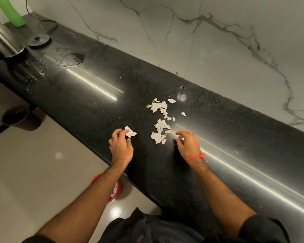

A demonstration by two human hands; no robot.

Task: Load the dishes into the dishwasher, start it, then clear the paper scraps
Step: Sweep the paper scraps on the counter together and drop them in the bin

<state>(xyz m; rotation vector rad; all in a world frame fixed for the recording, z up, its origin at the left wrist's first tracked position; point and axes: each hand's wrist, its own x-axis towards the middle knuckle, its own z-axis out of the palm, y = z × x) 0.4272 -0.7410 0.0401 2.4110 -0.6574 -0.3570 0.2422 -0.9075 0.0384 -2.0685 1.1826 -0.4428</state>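
Item, far left: steel vessel [6, 42] standing at the counter's end, green bottle [12, 12] rising behind it, round black disc [38, 40] with a cord lying beside, water puddle [71, 59] spreading on the black countertop [98, 109]. Below the counter edge, a dark bowl [15, 114] sitting on the pale floor.

Item, centre left: left hand [121, 146] resting at the counter edge, fingers curling round one crumpled paper piece [129, 132] and holding it. Red bin [112, 190] standing on the floor under the forearm, white scraps showing inside.

Item, centre: paper scraps [159, 120] lying loose in a scattered trail on the countertop, between the two hands and running toward the marble wall [218, 41].

Item, centre right: right hand [187, 143], red wristband [195, 157] on the wrist, fingertips pinching a small white scrap just beside the nearest pile
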